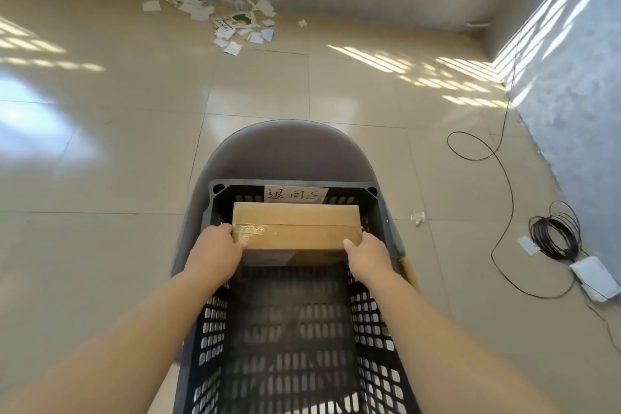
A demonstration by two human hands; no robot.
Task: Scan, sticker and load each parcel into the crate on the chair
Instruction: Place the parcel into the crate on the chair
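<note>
Head view: both grips hold the parcel [295,227] by its ends. The left grip [215,252] wraps the left end with its thumb on the taped top, and the right grip [368,255] does the same at the right end. The parcel lies between the grips and just beyond them, level, at the far end of the crate [369,312] on the chair [285,151], just below the paper label [295,194] on the far wall. I cannot tell whether it already rests on the crate floor.

The parcel looks almost as wide as the crate, so the grips sit squeezed between its ends and the side walls. Letting go too soon could drop or tip it. Pulling one grip out first could tilt and wedge it against a wall.
</note>
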